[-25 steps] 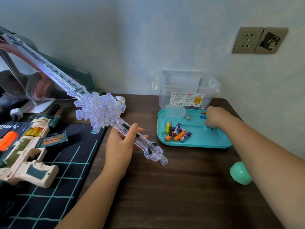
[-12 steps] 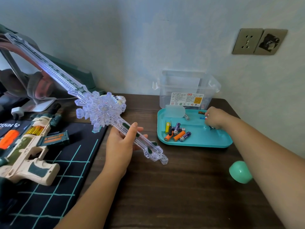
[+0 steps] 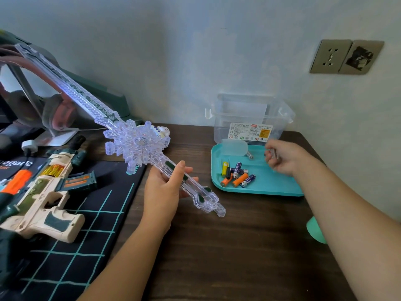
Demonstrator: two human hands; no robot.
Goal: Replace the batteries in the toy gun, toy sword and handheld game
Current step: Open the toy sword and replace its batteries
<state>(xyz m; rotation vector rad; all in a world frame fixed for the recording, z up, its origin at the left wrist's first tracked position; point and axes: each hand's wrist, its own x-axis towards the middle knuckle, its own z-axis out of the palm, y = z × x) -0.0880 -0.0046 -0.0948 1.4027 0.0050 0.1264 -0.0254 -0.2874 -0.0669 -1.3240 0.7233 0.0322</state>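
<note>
My left hand (image 3: 162,192) grips the handle of the clear toy sword (image 3: 138,146). Its snowflake guard hangs over the desk and its lit blade points up to the far left. My right hand (image 3: 286,158) hovers over the right part of the teal tray (image 3: 271,187), pinching a small clear piece that I cannot make out. Several AA batteries (image 3: 237,175) lie in a loose heap on the tray's left side. The cream and green toy gun (image 3: 43,198) lies on the black grid mat (image 3: 76,246) at the left.
A clear plastic bin (image 3: 249,118) stands behind the tray against the wall. A frosted clear cover (image 3: 234,147) lies at the tray's back edge. My right forearm partly hides a mint-green rounded object (image 3: 314,230) on the desk. Headphones on a stand sit at the far left.
My right hand has lifted from the tray's right side and drawn back a little, now with a small clear piece in its fingers. The left hand and sword have barely moved.
</note>
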